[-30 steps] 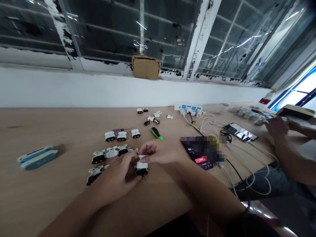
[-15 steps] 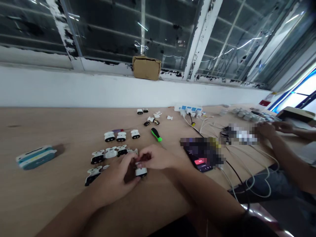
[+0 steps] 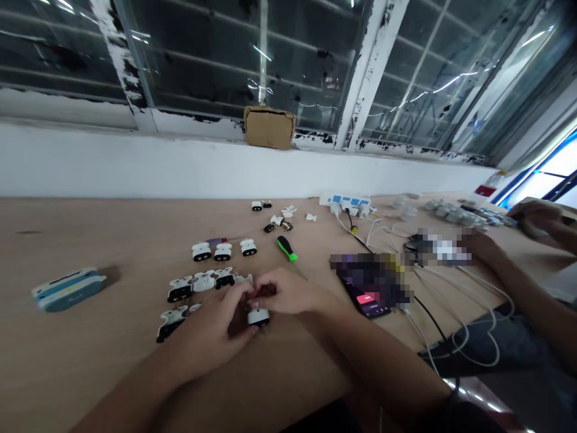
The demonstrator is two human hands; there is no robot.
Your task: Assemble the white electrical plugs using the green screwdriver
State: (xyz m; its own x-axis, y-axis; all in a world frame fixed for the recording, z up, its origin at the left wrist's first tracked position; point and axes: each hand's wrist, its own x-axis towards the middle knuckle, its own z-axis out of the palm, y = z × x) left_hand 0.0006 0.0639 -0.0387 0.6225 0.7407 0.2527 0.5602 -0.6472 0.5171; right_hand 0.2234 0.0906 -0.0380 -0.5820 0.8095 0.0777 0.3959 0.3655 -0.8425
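Note:
My left hand (image 3: 223, 319) is closed around a white-and-black power plug (image 3: 258, 317), with its thumb low on the plug's side. My right hand (image 3: 286, 291) is closed over the top of the same plug, its fingertips pinching there; whatever small part lies under them is hidden. Just beyond my left hand are opened plug halves (image 3: 180, 290), black faces with white shells, partly covered by the hand. Behind them three closed plugs (image 3: 222, 252) stand in a row. A green-and-black screwdriver (image 3: 287, 248) lies beyond my right hand.
A phone (image 3: 367, 294) lies right of my right arm, near a power strip (image 3: 345, 202) and cables. Loose plug parts (image 3: 279, 222) sit farther back. On the left is a blue-and-white box-like object (image 3: 70, 288). Another person's hand (image 3: 480, 245) works at the right.
Both my hands stay on the plug with almost the same grip. The view has shifted slightly. At the right, the other person's far hand has moved away, up and to the right.

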